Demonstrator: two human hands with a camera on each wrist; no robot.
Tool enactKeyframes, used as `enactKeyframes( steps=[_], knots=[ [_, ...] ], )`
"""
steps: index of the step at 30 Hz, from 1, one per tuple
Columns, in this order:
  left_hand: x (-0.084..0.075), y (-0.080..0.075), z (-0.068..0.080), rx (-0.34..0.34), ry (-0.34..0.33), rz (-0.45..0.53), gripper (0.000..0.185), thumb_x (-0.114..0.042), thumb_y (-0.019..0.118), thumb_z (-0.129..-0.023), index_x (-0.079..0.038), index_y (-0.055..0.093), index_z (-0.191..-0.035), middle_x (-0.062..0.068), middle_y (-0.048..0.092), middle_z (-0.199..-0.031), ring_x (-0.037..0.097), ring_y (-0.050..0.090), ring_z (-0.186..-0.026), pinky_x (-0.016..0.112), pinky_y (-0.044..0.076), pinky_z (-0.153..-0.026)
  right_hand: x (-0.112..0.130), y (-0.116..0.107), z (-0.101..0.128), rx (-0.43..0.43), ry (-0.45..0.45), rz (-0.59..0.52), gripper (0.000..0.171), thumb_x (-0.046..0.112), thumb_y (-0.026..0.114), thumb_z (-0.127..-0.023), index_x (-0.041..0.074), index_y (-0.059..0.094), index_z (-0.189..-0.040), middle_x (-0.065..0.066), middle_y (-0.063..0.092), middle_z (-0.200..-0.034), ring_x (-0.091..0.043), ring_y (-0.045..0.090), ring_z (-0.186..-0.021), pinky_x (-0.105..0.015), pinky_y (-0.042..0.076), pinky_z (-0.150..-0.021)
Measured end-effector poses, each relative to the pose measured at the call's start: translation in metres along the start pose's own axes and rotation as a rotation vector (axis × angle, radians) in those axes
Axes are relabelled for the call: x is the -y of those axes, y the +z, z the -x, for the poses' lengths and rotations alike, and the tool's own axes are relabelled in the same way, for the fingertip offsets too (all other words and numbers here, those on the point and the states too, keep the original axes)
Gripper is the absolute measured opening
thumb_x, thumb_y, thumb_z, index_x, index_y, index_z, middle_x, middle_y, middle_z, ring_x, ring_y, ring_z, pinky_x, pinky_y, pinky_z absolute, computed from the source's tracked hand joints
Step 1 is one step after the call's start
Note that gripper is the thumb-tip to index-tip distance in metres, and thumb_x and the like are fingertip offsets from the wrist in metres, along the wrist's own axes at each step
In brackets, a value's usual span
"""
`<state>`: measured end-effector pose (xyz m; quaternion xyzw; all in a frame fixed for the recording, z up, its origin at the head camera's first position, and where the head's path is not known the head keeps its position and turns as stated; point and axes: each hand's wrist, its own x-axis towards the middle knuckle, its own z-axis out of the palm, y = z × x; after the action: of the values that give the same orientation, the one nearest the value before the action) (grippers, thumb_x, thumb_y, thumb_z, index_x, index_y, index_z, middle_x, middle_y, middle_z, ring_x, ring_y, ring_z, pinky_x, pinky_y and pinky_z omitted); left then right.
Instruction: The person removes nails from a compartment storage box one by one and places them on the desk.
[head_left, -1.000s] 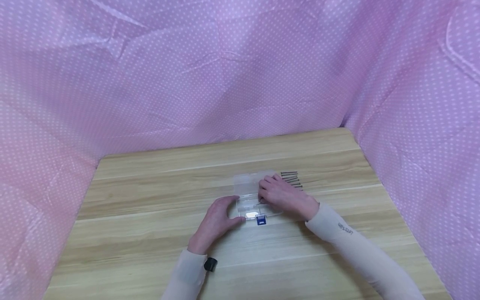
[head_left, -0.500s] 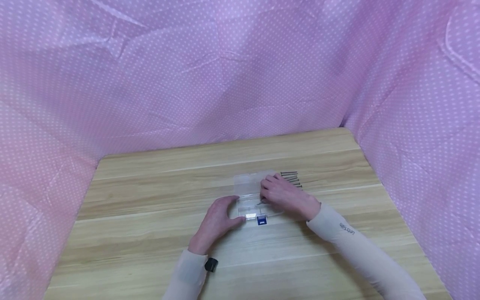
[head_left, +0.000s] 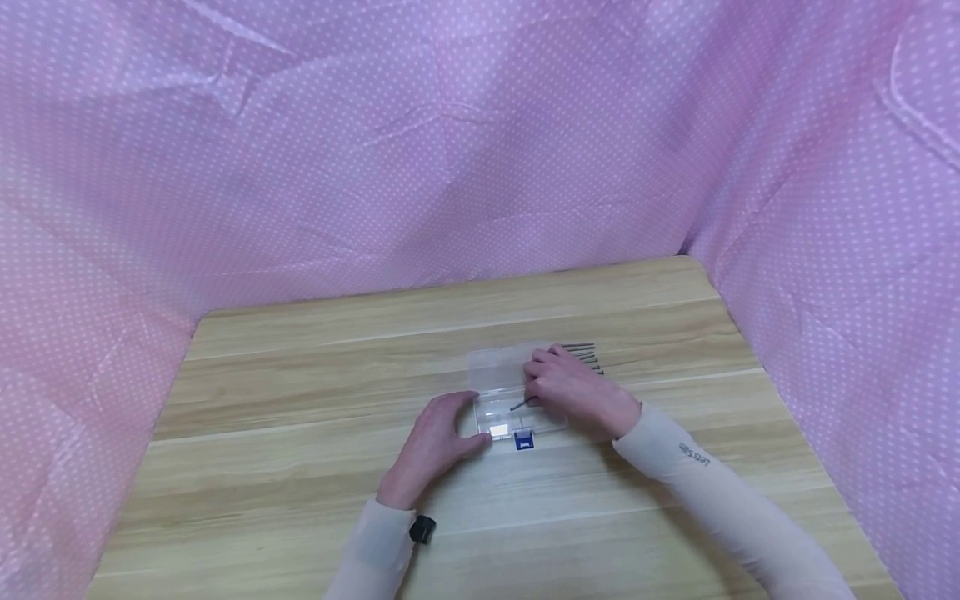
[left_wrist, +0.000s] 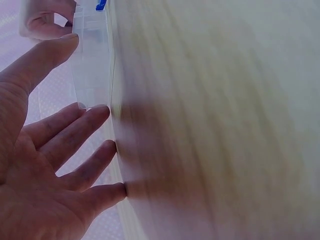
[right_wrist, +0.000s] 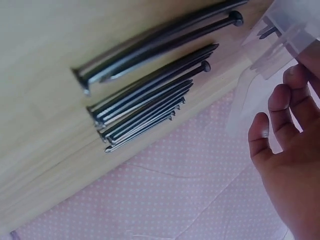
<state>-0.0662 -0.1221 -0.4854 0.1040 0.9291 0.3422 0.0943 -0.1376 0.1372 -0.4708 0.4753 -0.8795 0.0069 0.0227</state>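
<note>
A small clear plastic box [head_left: 487, 406] stands on the table, its lid [head_left: 491, 368] swung open toward the back. At the box's left side my left hand [head_left: 429, 437] holds it, thumb at the front corner and index finger at the back one. In the left wrist view the other fingers [left_wrist: 97, 165] reach to the tabletop. My right hand [head_left: 572, 387] pinches a dark nail [head_left: 519, 406] over the box, slanting down to the left. Its head end is hidden by the fingers. A blue latch [head_left: 523, 441] sits on the box's front.
Several long nails [right_wrist: 175, 46] lie in a row on the wooden table [head_left: 300, 400], just right of the open lid and partly behind the right hand. Pink dotted cloth [head_left: 450, 167] hangs around the table's back and sides.
My right hand has shifted slightly to the right, and more of the pinched nail shows over the box. The left hand has stayed in place on the box.
</note>
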Motion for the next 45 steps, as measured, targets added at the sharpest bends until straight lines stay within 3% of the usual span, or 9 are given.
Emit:
enactKeyframes(
  steps=[6, 11, 16, 24, 32, 45],
  knots=[
    [0.000, 0.000, -0.001, 0.019, 0.001, -0.004, 0.073, -0.035, 0.088, -0.082, -0.007, 0.060, -0.143, 0.015, 0.062, -0.141, 0.035, 0.052, -0.135, 0.051, 0.041, -0.116, 0.000, 0.000, -0.001, -0.011, -0.020, 0.039, 0.007, 0.025, 0.082, -0.088, 0.022, 0.077, -0.092, 0.007, 0.066, -0.096, -0.016, 0.052, -0.089, -0.031, 0.042, -0.078],
    [-0.001, 0.000, -0.004, 0.047, 0.050, -0.066, 0.077, -0.039, 0.087, -0.083, -0.011, 0.057, -0.148, 0.012, 0.061, -0.143, 0.034, 0.050, -0.136, 0.050, 0.039, -0.117, -0.002, 0.001, 0.000, -0.040, -0.058, 0.063, 0.008, 0.024, 0.080, -0.090, 0.020, 0.074, -0.093, 0.006, 0.065, -0.095, -0.017, 0.053, -0.089, -0.031, 0.043, -0.077],
    [-0.003, 0.000, -0.004, 0.033, 0.069, -0.101, 0.070, -0.040, 0.085, -0.085, -0.011, 0.061, -0.144, 0.012, 0.062, -0.140, 0.034, 0.051, -0.135, 0.050, 0.040, -0.116, -0.003, 0.000, 0.001, -0.041, -0.077, 0.067, 0.008, 0.022, 0.077, -0.093, 0.020, 0.070, -0.094, 0.006, 0.062, -0.096, -0.017, 0.050, -0.089, -0.030, 0.042, -0.077],
    [-0.003, 0.001, -0.004, 0.015, 0.058, -0.097, 0.068, -0.038, 0.085, -0.085, -0.011, 0.062, -0.143, 0.012, 0.064, -0.138, 0.033, 0.051, -0.134, 0.049, 0.041, -0.116, -0.005, -0.001, 0.000, -0.036, -0.046, -0.048, 0.006, 0.026, 0.080, -0.092, 0.022, 0.077, -0.089, 0.009, 0.062, -0.092, -0.015, 0.050, -0.088, -0.031, 0.043, -0.079],
    [-0.004, 0.000, -0.003, 0.013, 0.065, -0.086, 0.068, -0.038, 0.085, -0.085, -0.012, 0.062, -0.143, 0.012, 0.064, -0.138, 0.033, 0.051, -0.134, 0.050, 0.041, -0.115, -0.005, 0.000, -0.007, -0.042, -0.094, -0.162, 0.009, 0.029, 0.077, -0.093, 0.030, 0.082, -0.100, 0.013, 0.050, -0.087, -0.012, 0.045, -0.086, -0.031, 0.041, -0.082],
    [-0.006, 0.001, -0.002, 0.012, 0.058, -0.071, 0.067, -0.037, 0.086, -0.085, -0.011, 0.063, -0.141, 0.012, 0.064, -0.137, 0.033, 0.052, -0.133, 0.049, 0.042, -0.115, 0.000, 0.005, -0.013, -0.043, -0.109, -0.105, 0.006, 0.025, 0.079, -0.092, 0.022, 0.079, -0.097, 0.008, 0.062, -0.094, -0.013, 0.056, -0.090, -0.029, 0.047, -0.082]
  ],
)
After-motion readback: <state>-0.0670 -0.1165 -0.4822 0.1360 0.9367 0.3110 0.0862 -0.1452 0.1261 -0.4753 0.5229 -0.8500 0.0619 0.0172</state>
